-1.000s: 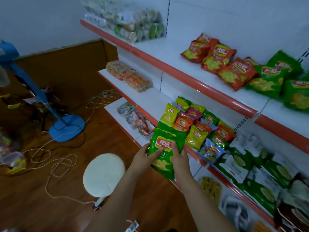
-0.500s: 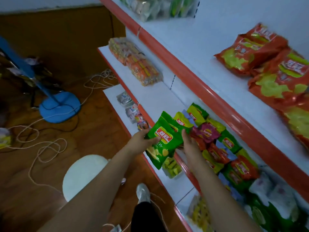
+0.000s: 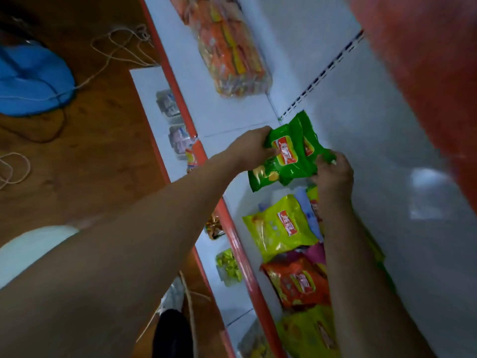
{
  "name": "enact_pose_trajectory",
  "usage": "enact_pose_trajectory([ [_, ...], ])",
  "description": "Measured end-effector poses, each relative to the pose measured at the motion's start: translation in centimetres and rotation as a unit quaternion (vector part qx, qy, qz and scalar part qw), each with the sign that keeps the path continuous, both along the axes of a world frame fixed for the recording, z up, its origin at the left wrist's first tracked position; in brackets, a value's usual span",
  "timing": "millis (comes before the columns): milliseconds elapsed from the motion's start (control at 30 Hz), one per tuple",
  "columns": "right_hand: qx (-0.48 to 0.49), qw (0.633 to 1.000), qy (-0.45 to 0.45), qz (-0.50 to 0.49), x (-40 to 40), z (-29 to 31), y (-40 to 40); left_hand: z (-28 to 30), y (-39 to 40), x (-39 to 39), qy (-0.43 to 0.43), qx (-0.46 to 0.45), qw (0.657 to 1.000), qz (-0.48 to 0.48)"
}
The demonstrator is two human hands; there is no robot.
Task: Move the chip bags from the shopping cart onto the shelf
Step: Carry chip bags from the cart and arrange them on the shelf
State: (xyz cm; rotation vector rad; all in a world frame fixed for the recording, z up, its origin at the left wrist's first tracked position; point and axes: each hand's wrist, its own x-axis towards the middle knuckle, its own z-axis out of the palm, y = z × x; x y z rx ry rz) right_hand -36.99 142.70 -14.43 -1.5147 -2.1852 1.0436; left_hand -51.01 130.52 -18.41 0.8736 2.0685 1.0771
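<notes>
Over the shelf [image 3: 232,117], two hands hold two green chip bags [image 3: 286,153].

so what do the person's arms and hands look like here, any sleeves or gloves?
Both forearms are bare all the way into the frame, with no sleeves in view. The left hand and right hand have no gloves, and no rings, watch or bands are visible. The edges are slightly motion-blurred.

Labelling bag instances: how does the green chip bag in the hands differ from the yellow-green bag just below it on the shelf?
The green chip bag is darker green; the yellow-green bag is lime-yellow. The green chip bag is held at both ends by the left hand and right hand; the yellow-green bag lies flat and untouched. The green chip bag sits further along the shelf, next to bare board. Both carry a red logo patch.
</notes>
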Motion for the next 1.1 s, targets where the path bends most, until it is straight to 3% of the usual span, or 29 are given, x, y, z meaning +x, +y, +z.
enact_pose_trajectory([
  [100, 0.099, 0.995, -0.022, -0.011, -1.1, -0.8, 2.0, -3.1, 3.1, -0.1, -0.003, 0.007, 1.0, -0.004],
  [200, 0.167, 0.978, -0.119, 0.035, -0.6, -2.1, 4.0, -5.6, 5.8, 0.8, -0.005, 0.013, 1.0, -0.011],
  [300, 0.265, 0.946, -0.188, 0.018, 0.6, -1.8, 4.6, -7.1, 7.3, 2.7, -0.016, -0.005, 0.999, -0.043],
  [433, 0.214, 0.953, -0.211, -0.047, 1.3, 0.0, 1.8, -6.8, 7.2, 4.7, -0.007, -0.05, 0.997, -0.056],
  [567, 0.274, 0.949, -0.152, -0.036, 3.2, 0.1, -2.7, -3.8, 2.7, 4.8, -0.002, -0.057, 0.998, 0.024],
  [700, 0.237, 0.965, -0.11, 0.035, 5.1, 1.0, -10.7, -0.1, -6.3, 6.4, 0.002, -0.046, 0.993, 0.112],
  [867, 0.164, 0.973, -0.056, 0.154, 7.6, 4.5, -25.9, 5.7, -23.0, 12.1, 0.025, -0.022, 0.979, 0.202],
  [967, 0.138, 0.953, -0.06, 0.261, 9.4, 7.1, -36.3, 8.8, -35.7, 17.1, 0.053, -0.04, 0.957, 0.283],
  [1100, 0.107, 0.922, 0.008, 0.371, 13.0, 12.1, -52.5, 12.0, -54.0, 24.6, 0.082, -0.052, 0.911, 0.4],
])
